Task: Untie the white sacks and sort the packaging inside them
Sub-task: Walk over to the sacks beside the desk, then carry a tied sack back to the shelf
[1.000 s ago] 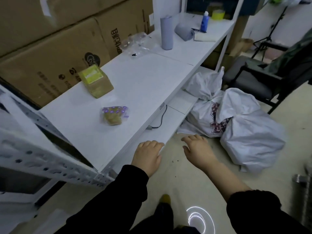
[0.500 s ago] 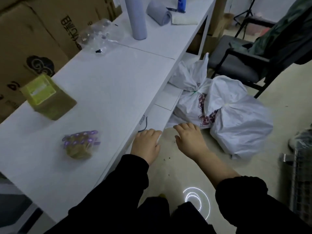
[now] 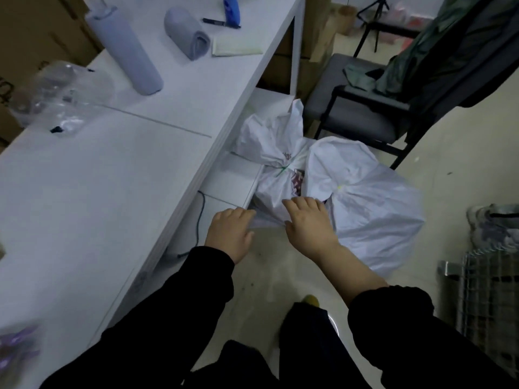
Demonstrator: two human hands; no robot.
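Right, left hand (image 3: 230, 234) is gripping a corner of the near sack (image 3: 273, 192) on the floor; right hand (image 3: 309, 226) is lying flat on it. Its green tie (image 3: 283, 171) is sitting straight ahead, nearer the right hand.

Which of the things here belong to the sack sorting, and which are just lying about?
Job: sack with green tie, bigger sack beside it.
Lying about: grey bottle, rolled cloth, blue bottle, pen, clear bag, chair, wire basket.
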